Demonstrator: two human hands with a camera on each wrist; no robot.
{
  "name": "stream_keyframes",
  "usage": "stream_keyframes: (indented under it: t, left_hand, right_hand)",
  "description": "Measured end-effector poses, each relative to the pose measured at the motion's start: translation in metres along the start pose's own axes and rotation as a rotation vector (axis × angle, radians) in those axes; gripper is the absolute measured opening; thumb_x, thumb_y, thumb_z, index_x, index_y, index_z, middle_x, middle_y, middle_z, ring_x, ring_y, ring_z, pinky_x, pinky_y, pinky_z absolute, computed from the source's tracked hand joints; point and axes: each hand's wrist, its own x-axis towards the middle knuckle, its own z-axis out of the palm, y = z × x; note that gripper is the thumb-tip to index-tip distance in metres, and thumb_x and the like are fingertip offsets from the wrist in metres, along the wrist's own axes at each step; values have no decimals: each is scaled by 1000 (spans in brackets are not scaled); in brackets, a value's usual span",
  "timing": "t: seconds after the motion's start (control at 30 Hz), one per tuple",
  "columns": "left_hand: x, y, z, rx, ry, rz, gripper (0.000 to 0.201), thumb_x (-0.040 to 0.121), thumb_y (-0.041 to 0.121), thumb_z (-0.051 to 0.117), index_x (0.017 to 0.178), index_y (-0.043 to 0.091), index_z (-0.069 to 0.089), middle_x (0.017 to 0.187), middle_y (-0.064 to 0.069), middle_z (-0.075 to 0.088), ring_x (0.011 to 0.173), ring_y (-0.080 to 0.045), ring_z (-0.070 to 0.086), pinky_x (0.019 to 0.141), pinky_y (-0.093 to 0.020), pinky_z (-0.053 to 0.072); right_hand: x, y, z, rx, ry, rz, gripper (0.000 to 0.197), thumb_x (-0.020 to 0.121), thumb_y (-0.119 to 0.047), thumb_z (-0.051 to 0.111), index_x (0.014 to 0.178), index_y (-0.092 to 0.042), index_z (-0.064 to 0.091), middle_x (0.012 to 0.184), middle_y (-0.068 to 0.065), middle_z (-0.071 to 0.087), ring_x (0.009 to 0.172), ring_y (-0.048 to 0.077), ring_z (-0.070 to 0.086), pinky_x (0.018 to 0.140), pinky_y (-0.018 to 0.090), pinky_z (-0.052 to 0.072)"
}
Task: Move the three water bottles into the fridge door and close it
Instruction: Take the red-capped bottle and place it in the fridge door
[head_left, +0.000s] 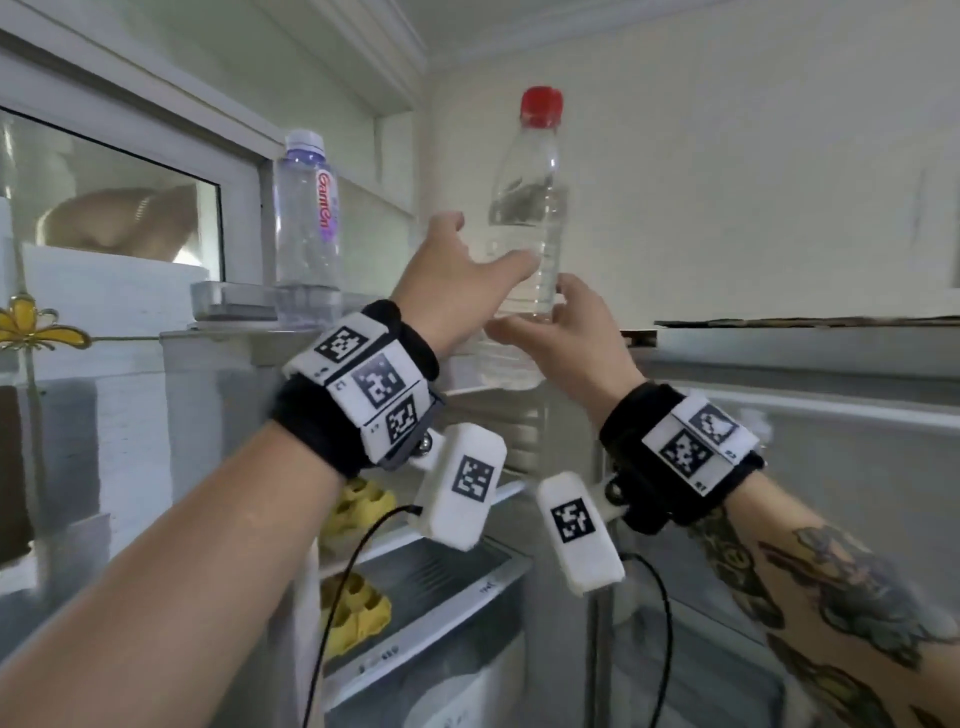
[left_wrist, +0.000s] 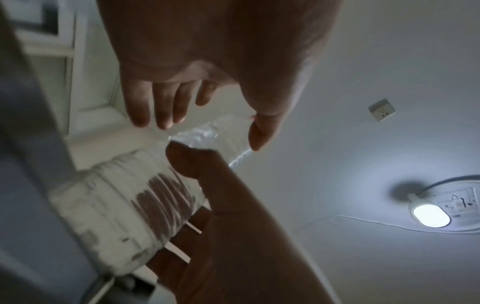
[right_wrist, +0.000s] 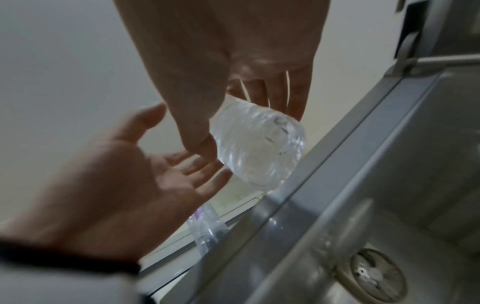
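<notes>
A clear water bottle with a red cap (head_left: 530, 197) is held upright above the open fridge's top edge. My right hand (head_left: 535, 312) grips its lower body, thumb on one side and fingers on the other (right_wrist: 246, 131). My left hand (head_left: 488, 244) is spread open just left of the bottle (left_wrist: 116, 216), with straight fingers (left_wrist: 161, 115); whether it touches the bottle I cannot tell. A second bottle (head_left: 306, 223) with a white cap and pink label stands on the fridge top (head_left: 234, 332), also low in the right wrist view (right_wrist: 205, 228). No third bottle is in view.
The fridge stands open, with inner shelves carrying yellow items (head_left: 358, 509) below my wrists. Its grey door (head_left: 831, 415) swings out at the right. A clear lidded box (head_left: 234, 301) sits beside the second bottle. A window frame (head_left: 130, 145) and wall lie behind.
</notes>
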Motion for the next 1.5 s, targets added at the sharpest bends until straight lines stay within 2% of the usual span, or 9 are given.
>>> stream_keyframes:
  t: [0.13,0.3,0.4,0.47,0.63,0.87,1.03,1.27,1.5]
  left_hand:
    - [-33,-8,70,-49,-91,-15,48,79,44,71,118,22,55,104,10,67,93,-7,64,67,-13,43]
    - [-69,-33,142,2,-154,-74,52,62,60,74,101,28,63,91,11,71,84,-7,68,77,-31,55]
    - [-80,-39,180,-1,-159,-122,36,68,46,80,91,28,60,84,12,70,78,-4,67,68,-25,51]
    - [-87,-44,205,-30,-165,-146,38,70,42,81,95,27,58,85,12,67,75,-2,63,63,-21,45]
    - [-81,-67,241,-62,-113,-230,52,61,46,83,102,24,59,92,8,69,85,-12,68,74,-32,54]
    - [-57,-100,270,-34,-172,-219,71,57,52,84,114,22,55,105,6,69,92,-13,67,86,-36,53]
    - [-39,-119,286,-128,-190,-211,57,61,41,86,106,24,55,93,12,67,86,-8,66,72,-22,48]
    - [-37,-149,322,-234,-347,-242,80,60,42,87,126,15,51,115,6,63,107,-14,60,90,-24,45]
    - [-40,-169,343,-268,-477,-236,100,61,49,85,142,10,41,140,-7,55,128,-23,52,104,-32,42]
  right_hand:
    - [-49,50,-43,-40,-39,18,62,61,-35,81,115,-24,54,104,-7,72,93,7,70,85,39,57]
    - [-92,116,-84,-99,-85,144,64,64,-39,79,120,-27,52,107,-11,71,95,3,68,89,35,55]
    - [-107,145,-111,-175,-115,181,64,72,-38,78,128,-27,47,111,-18,65,93,-11,60,87,10,49]
    - [-115,166,-129,-247,-143,184,64,76,-38,76,131,-25,45,117,-17,63,98,-8,58,83,3,42]
    - [-113,195,-140,-308,-118,255,64,81,-36,71,135,-16,44,127,-1,61,112,12,58,95,26,46]
    - [-101,206,-135,-294,-55,247,58,83,-26,66,137,-16,46,128,-3,62,114,10,59,100,30,48]
    - [-113,204,-146,-371,74,188,38,83,-26,68,120,-20,60,109,-9,68,99,4,64,85,21,52]
    - [-111,224,-142,-463,280,213,26,78,-13,68,103,-18,62,89,-7,66,78,10,63,74,30,54]
    - [-114,252,-138,-523,433,385,71,70,-21,79,123,-20,33,120,5,40,108,18,47,92,30,47]
